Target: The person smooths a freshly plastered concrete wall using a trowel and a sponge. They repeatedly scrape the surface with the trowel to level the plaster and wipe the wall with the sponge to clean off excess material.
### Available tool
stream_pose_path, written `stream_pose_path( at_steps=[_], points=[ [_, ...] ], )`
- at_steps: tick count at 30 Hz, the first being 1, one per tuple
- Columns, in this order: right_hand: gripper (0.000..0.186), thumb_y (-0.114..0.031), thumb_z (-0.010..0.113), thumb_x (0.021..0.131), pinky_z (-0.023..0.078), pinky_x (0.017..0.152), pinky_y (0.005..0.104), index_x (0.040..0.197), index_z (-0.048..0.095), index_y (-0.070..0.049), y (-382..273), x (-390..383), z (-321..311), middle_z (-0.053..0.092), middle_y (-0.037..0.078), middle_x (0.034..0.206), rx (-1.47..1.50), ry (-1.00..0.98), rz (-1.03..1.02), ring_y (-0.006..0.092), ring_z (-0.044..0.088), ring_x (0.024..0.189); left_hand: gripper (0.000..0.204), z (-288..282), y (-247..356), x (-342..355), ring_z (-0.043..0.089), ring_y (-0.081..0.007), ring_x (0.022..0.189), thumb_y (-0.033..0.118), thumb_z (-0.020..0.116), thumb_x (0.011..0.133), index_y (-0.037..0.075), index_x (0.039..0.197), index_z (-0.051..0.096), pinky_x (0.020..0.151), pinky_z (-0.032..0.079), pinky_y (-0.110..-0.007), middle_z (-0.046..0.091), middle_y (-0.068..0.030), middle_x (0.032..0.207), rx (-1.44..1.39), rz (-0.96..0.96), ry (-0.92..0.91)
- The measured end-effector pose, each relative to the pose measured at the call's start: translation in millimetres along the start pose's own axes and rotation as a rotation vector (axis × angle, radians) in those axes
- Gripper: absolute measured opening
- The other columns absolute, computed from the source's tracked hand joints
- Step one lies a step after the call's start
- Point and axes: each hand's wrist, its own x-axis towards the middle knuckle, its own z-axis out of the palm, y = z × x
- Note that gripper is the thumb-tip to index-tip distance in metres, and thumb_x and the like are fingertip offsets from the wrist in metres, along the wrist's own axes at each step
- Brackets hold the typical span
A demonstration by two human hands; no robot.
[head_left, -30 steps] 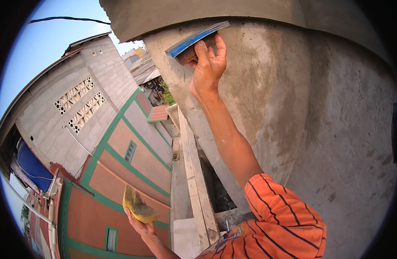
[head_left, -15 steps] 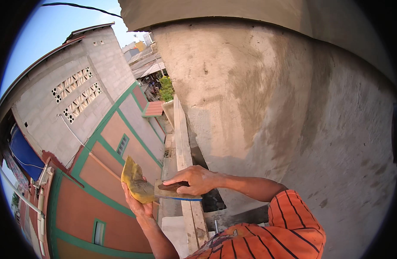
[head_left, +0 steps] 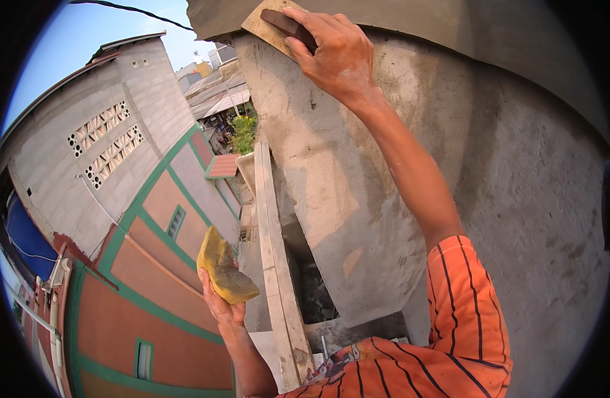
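Observation:
My raised right hand (head_left: 341, 56) grips the dark handle of a plastering float (head_left: 265, 33). The float's flat board lies at the lower left edge of the smooth grey plastered band (head_left: 418, 20) atop the wall; I cannot tell whether it touches. Lower down, my left hand (head_left: 219, 302) is wrapped round a yellow sponge (head_left: 228, 272) with grey smears, held out left of a wooden plank. Some of the left fingers are hidden behind the sponge.
A rough, patchy plastered wall (head_left: 384, 199) fills the right side. The long wooden plank (head_left: 273, 265) runs along its foot, beside a dark gap (head_left: 308, 285). To the left, far below, stands a building (head_left: 146, 285) with green trim; a cable (head_left: 132, 11) crosses the sky.
My right hand has lifted the float from beside the sponge up to the wall's top band. The left hand with the sponge has shifted slightly right.

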Motion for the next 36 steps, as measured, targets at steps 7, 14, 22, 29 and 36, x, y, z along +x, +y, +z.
stream_pose_path(
  at_steps=[7,14,22,29,36],
  points=[
    [0.041,-0.015,0.071,0.074,0.051,0.077,0.0388,0.114,0.065,-0.013,66.6,7.8,-48.0,0.069,0.011,0.096,-0.303,0.074,0.125,0.0286,0.064,0.085,0.042,-44.8,15.1,-8.0,0.063,-0.0219,0.092,0.04,0.048,0.098,0.008,0.125,0.05,0.076,0.057,-0.032,0.061,-0.0103,0.111,0.086,0.025,0.068],
    [0.038,-0.022,0.069,0.077,0.052,0.082,0.0373,0.113,0.066,-0.011,112.8,34.1,-117.0,0.069,0.014,0.104,-0.532,0.189,0.48,0.0302,0.067,0.092,0.04,-103.6,35.6,-17.6,0.063,-0.022,0.094,0.038,0.046,0.099,0.01,0.127,0.049,0.079,0.057,-0.034,0.06,-0.0089,0.114,0.097,0.08,0.271],
    [0.042,-0.017,0.074,0.072,0.052,0.081,0.0367,0.114,0.066,-0.016,69.4,-6.5,-66.3,0.069,0.011,0.102,-0.302,-0.026,0.226,0.0286,0.066,0.091,0.045,-69.0,23.3,-15.9,0.061,-0.022,0.093,0.042,0.047,0.098,0.009,0.129,0.048,0.078,0.054,-0.034,0.06,-0.0086,0.112,0.064,0.055,0.18],
    [0.041,-0.025,0.068,0.077,0.051,0.085,0.0426,0.116,0.065,-0.016,113.0,34.2,-103.4,0.069,0.013,0.105,-0.619,0.173,0.446,0.0332,0.065,0.097,0.038,-138.1,39.1,-48.8,0.063,-0.0222,0.092,0.038,0.045,0.099,0.01,0.125,0.05,0.077,0.057,-0.034,0.062,-0.0074,0.112,0.138,0.067,0.311],
    [0.051,-0.047,0.069,0.073,0.047,0.092,0.0373,0.119,0.066,-0.026,144.4,-1.3,-110.8,0.07,0.002,0.108,-0.546,0.212,0.743,0.0242,0.064,0.105,0.048,-192.4,54.1,-92.5,0.06,-0.0214,0.094,0.046,0.048,0.096,0.01,0.128,0.049,0.081,0.053,-0.036,0.059,-0.0077,0.113,0.188,0.145,0.4]
  ],
)
